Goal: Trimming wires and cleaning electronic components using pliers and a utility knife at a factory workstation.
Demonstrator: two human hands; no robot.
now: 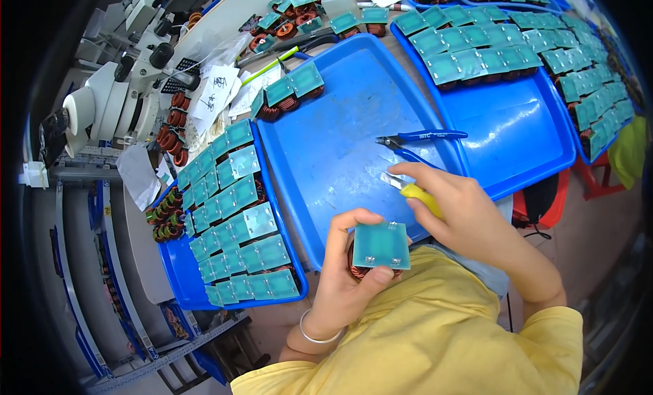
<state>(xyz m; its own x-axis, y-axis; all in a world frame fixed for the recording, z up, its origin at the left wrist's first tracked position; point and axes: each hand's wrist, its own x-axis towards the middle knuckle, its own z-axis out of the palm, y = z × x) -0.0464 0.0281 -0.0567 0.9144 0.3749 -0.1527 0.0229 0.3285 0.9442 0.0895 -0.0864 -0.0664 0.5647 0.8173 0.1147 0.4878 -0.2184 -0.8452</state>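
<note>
My left hand [347, 259] is closed around a coil with a square green circuit board [379, 245] on top. The board faces up, and copper-red windings show beneath it. Small silver solder spots sit near the board's edges. In my right hand [456, 204] is a yellow-handled tool [423, 199] with a short metal tip, its exact kind unclear. That tip points up and left, apart from the board. Just beyond my right hand, blue-handled wire cutters [425, 136] lie with jaws apart on the large blue tray [326, 143].
Left of me, a blue tray [178, 272] holds rows of board-topped coils [238, 221]. Another blue tray [510, 136] at the right carries more rows. Farther back are a yellow-green pen [272, 65], papers [216, 92], loose coils [173, 126] and white microscope-like equipment [102, 102].
</note>
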